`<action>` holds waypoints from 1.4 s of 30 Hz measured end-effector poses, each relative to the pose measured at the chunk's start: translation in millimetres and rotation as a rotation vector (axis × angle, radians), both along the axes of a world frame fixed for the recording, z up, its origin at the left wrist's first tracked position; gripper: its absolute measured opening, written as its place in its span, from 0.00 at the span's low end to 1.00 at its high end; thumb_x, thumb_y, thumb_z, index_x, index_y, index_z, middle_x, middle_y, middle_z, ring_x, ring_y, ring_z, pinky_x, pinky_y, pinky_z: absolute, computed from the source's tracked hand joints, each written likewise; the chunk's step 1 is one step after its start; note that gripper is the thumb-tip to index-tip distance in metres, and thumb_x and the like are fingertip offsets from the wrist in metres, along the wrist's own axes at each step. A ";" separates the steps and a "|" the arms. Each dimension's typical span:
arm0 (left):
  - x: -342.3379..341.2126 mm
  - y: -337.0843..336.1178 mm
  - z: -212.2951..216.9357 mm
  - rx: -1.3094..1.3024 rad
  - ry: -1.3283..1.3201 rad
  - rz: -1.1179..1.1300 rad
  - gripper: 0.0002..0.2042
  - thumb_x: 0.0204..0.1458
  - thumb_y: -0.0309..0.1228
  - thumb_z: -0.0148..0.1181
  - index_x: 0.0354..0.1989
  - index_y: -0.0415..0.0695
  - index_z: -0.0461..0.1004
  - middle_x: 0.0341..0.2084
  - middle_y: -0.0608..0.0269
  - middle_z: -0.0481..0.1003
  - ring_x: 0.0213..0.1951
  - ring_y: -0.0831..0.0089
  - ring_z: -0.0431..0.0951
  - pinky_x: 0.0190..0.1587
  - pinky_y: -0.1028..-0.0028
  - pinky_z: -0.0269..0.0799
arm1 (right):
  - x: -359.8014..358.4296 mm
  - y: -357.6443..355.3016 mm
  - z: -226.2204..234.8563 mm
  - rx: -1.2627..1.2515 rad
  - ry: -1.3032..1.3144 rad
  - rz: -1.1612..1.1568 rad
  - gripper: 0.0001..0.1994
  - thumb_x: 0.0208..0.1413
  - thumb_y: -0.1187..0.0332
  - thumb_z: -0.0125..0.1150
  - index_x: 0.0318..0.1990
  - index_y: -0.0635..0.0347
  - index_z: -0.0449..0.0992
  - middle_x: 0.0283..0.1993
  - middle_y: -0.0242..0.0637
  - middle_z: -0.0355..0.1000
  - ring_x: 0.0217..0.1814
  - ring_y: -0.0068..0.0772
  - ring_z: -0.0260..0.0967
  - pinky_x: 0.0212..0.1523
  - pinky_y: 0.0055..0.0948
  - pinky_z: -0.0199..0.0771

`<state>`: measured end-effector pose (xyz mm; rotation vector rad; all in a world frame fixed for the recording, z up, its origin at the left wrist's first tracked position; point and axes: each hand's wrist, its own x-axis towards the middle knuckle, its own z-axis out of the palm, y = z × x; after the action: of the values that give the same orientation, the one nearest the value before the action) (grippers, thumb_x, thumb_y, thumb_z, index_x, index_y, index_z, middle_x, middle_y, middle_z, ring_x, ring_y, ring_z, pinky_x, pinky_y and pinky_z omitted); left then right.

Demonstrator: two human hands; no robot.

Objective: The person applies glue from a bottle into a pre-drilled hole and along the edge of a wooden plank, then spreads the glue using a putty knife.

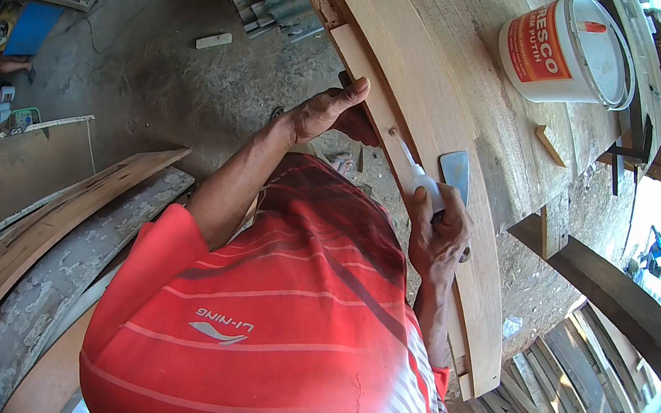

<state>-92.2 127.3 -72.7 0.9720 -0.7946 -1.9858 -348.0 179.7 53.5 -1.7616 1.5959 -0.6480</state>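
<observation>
- Work apparently mid-way, by the look of it: a pale smear of filler lying on the curved wooden board (459,250) just ahead of the white squeeze bottle (421,182), most of the board's length above and below showing bare wood.
- No telling how much of the edge has been treated already; far end bends out of sight at the lower right.
- Board resting on the rough counter (493,69), its curved edge toward the person, running from upper left to lower right.
- Right hand (438,237) closed around the squeeze bottle, nozzle pointing up and left along the board, fingers wrapped over its body, wrist bent inward.
- A flat metal scraper blade (455,172) standing just beside that hand, touching or nearly touching the bottle (whether gripped together with it, cannot tell).
- Left hand (333,112) pressed on the board's edge farther up, thumb on top, fingers curled under the rim, forearm stretched forward from a red striped shirt (271,325).
- White tub with a red label (568,50) standing well apart on the counter, lid on.
- More curved boards (46,243) stacked on the floor at the left.
</observation>
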 end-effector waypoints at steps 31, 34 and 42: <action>-2.5 -0.3 -62.0 -0.067 -0.152 0.114 0.40 0.64 0.67 0.41 0.58 0.38 0.75 0.42 0.52 0.83 0.43 0.66 0.85 0.51 0.66 0.81 | 3.7 -0.7 6.1 -0.024 0.050 -0.002 0.09 0.61 0.66 0.66 0.38 0.64 0.79 0.29 0.46 0.74 0.27 0.42 0.73 0.30 0.38 0.71; -3.0 -1.0 -48.2 -0.072 -0.137 0.108 0.39 0.64 0.67 0.41 0.58 0.38 0.75 0.42 0.52 0.83 0.44 0.66 0.85 0.51 0.66 0.81 | 2.1 -0.8 3.9 -0.023 0.044 -0.012 0.09 0.61 0.66 0.66 0.38 0.64 0.79 0.29 0.45 0.75 0.27 0.42 0.74 0.30 0.38 0.71; -0.2 0.4 -54.7 -0.063 -0.173 0.103 0.40 0.64 0.66 0.41 0.58 0.37 0.75 0.42 0.52 0.83 0.44 0.65 0.85 0.52 0.65 0.80 | 1.8 -2.4 5.3 -0.004 0.022 -0.002 0.09 0.61 0.66 0.66 0.38 0.64 0.79 0.28 0.46 0.74 0.26 0.42 0.73 0.29 0.38 0.70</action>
<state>-92.4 127.7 -127.3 1.1353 -0.8782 -1.7964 -346.3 177.3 58.8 -1.7762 1.6117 -0.6358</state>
